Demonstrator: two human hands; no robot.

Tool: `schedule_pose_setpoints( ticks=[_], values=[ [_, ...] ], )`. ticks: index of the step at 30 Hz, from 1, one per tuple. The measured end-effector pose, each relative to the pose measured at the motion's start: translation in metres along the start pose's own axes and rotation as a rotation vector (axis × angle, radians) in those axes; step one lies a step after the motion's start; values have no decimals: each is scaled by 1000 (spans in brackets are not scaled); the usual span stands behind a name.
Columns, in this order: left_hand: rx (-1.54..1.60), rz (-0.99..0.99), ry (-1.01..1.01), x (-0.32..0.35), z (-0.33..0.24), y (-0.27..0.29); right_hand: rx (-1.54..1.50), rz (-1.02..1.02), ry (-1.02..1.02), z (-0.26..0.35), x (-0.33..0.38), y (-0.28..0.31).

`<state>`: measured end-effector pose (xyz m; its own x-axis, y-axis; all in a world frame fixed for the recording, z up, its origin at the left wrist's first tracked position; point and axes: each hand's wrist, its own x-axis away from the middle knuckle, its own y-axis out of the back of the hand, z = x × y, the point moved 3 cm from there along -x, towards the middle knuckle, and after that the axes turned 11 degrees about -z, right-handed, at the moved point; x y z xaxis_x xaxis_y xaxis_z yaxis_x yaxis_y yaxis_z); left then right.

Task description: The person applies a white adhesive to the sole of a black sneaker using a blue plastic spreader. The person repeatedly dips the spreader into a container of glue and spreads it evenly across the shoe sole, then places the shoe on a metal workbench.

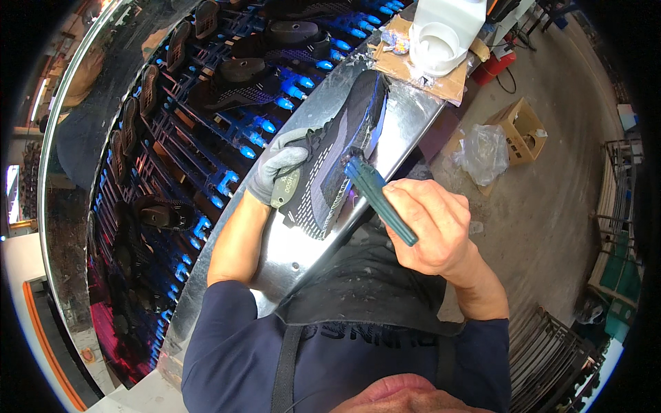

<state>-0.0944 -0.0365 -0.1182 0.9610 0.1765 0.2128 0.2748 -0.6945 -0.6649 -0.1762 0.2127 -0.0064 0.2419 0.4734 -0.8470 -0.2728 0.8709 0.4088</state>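
My left hand [280, 164], in a grey glove, is closed around the top side of a black and grey shoe upper [329, 158] with white dashes and a blue line along its edge. The shoe lies tilted over the metal bench, toe pointing away. Beside the glove hangs a small green tag [285, 188]. In my bare right hand [432, 224] is a brush [380, 198] with a dark green handle, gripped by its end. The brush's dark head touches the shoe's lower side edge. The bristles are hard to make out.
A metal bench [289, 258] runs diagonally under the shoe. On its left, a rack of blue-tipped holders [265, 127] carries several dark shoes and soles. A white container [441, 41] stands on cardboard at the far end. A cardboard box [518, 134] and plastic bag [483, 155] lie on the floor.
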Motion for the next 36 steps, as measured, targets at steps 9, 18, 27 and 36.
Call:
schedule_pose_setpoints(
  ticks=[9,18,27,36],
  values=[
    [10,-1,24,0,-2,-7,-3,241,82,19,-10,3],
    [76,1,63,0,0,-5,-334,118,-248,-63,-21,16],
    [222,-47,-25,-4,5,-2,132,-187,-799,-233,-55,57],
    [168,-158,-15,-2,5,3,646,344,-506,-276,-87,8]
  ],
)
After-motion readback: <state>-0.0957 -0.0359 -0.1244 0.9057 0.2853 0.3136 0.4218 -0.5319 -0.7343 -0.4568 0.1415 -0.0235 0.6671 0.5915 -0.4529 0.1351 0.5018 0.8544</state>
